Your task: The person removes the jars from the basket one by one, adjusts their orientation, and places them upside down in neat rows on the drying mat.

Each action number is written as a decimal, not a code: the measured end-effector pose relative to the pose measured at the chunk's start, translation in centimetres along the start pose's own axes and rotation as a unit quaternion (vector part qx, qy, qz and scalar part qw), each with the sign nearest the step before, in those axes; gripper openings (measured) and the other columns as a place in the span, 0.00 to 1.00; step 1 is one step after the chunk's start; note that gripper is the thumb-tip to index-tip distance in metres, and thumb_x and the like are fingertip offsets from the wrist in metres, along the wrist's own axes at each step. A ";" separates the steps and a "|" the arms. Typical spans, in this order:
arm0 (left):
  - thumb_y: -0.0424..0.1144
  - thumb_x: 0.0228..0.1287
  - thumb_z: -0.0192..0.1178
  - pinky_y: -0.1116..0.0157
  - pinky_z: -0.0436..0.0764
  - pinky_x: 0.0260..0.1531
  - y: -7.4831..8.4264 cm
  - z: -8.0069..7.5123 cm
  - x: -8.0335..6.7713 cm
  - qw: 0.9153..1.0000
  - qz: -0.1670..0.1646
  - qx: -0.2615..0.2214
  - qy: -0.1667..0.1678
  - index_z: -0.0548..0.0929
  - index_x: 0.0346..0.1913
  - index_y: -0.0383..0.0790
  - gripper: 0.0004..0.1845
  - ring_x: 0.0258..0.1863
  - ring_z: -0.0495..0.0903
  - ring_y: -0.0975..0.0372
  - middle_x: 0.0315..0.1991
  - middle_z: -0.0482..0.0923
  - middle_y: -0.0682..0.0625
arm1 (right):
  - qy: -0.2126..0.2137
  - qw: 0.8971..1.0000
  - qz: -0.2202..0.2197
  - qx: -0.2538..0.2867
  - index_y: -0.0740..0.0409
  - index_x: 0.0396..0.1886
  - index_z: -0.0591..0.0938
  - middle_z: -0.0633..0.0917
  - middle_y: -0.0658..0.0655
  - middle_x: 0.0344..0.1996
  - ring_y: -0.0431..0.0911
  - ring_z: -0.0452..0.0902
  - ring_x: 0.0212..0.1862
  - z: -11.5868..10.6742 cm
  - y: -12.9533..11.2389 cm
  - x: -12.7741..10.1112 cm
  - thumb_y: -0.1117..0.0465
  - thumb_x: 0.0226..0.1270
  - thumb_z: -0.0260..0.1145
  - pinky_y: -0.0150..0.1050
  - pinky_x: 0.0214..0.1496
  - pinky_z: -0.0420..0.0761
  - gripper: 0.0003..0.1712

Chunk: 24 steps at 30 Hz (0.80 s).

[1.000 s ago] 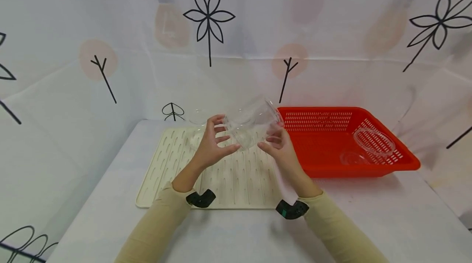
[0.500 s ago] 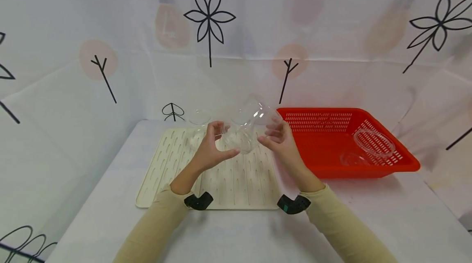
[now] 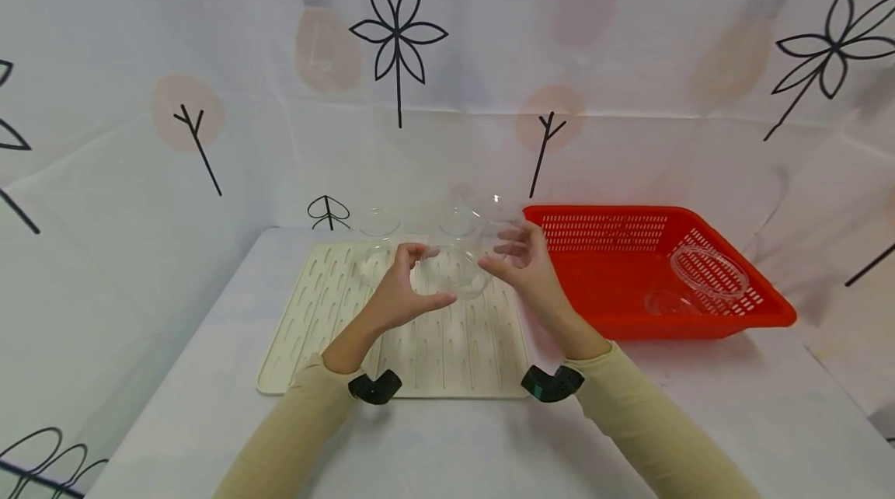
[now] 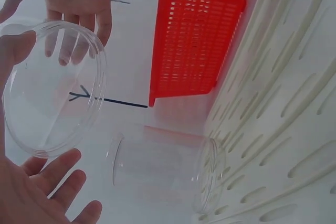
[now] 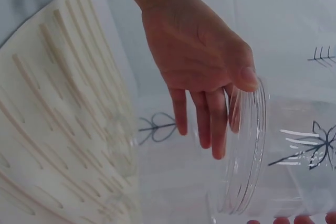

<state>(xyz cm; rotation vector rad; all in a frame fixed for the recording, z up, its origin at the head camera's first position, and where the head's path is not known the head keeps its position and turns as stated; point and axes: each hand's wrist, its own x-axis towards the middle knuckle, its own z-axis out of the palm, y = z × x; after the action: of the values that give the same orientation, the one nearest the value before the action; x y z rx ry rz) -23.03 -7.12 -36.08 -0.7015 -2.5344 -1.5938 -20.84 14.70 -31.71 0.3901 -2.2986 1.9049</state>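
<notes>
Both hands hold a clear jar over a cream ridged mat [image 3: 447, 363]. Its round, ridged rim faces down and left in the head view, its far end up and right. My left hand [image 3: 398, 293] grips the jar [image 4: 50, 95] at the rim, thumb on one side and fingers spread on the other. My right hand [image 3: 527, 270] holds the jar's right side, thumb in front and fingers seen through the clear wall. Behind the hands another clear jar [image 4: 160, 171] stands on the mat; the faint outline of a second one overlaps the held jar in the head view.
A red perforated basket [image 3: 608, 324] stands at right, beside the mat, with a clear jar [image 3: 709, 270] lying in it. White cloth with printed flowers [image 3: 397, 36] hangs behind and at the sides. The table [image 3: 447, 452] is covered in white.
The jar has turned between the hands, so its ridged rim tips down toward me. The right hand has shifted slightly left; the left hand sits slightly lower. The basket and mat stay put.
</notes>
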 end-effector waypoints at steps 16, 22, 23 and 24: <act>0.49 0.49 0.71 0.54 0.60 0.62 -1.0 -1.8 -1.0 0.998 0.007 0.058 0.008 0.64 0.63 0.41 0.40 0.61 0.64 0.56 0.59 0.69 0.47 | 0.015 1.000 -0.021 -0.004 0.55 0.65 0.57 0.68 0.59 0.56 0.51 0.67 0.54 1.4 -0.6 0.5 0.62 0.53 0.71 0.45 0.47 0.78 0.43; 0.46 0.49 0.72 0.52 0.61 0.61 -2.9 -3.8 -2.5 0.997 0.012 0.068 0.021 0.65 0.63 0.39 0.40 0.59 0.65 0.54 0.58 0.69 0.44 | -0.001 0.999 -0.037 0.008 0.57 0.65 0.57 0.67 0.59 0.56 0.51 0.65 0.55 1.9 -0.2 1.1 0.64 0.53 0.71 0.48 0.49 0.77 0.44; 0.46 0.49 0.72 0.52 0.61 0.60 -3.2 -4.2 -2.8 0.997 0.010 0.071 0.022 0.65 0.63 0.39 0.39 0.59 0.64 0.53 0.58 0.69 0.44 | -0.002 0.999 -0.040 0.011 0.57 0.65 0.57 0.67 0.60 0.56 0.51 0.65 0.55 2.0 -0.1 1.2 0.64 0.53 0.71 0.48 0.49 0.77 0.44; 0.46 0.49 0.72 0.51 0.61 0.60 -3.5 -4.5 -3.2 0.997 0.008 0.076 0.024 0.65 0.62 0.39 0.39 0.59 0.64 0.53 0.59 0.68 0.44 | -0.002 0.999 -0.042 0.012 0.57 0.65 0.57 0.67 0.60 0.56 0.52 0.65 0.55 2.1 -0.1 1.2 0.64 0.53 0.71 0.48 0.49 0.78 0.44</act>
<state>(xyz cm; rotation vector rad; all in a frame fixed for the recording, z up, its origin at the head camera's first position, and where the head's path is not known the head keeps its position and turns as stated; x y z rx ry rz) -22.46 -13.40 -37.91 -0.6575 -2.5752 -1.3760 -21.88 12.48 -31.71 0.4852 -2.2262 1.8952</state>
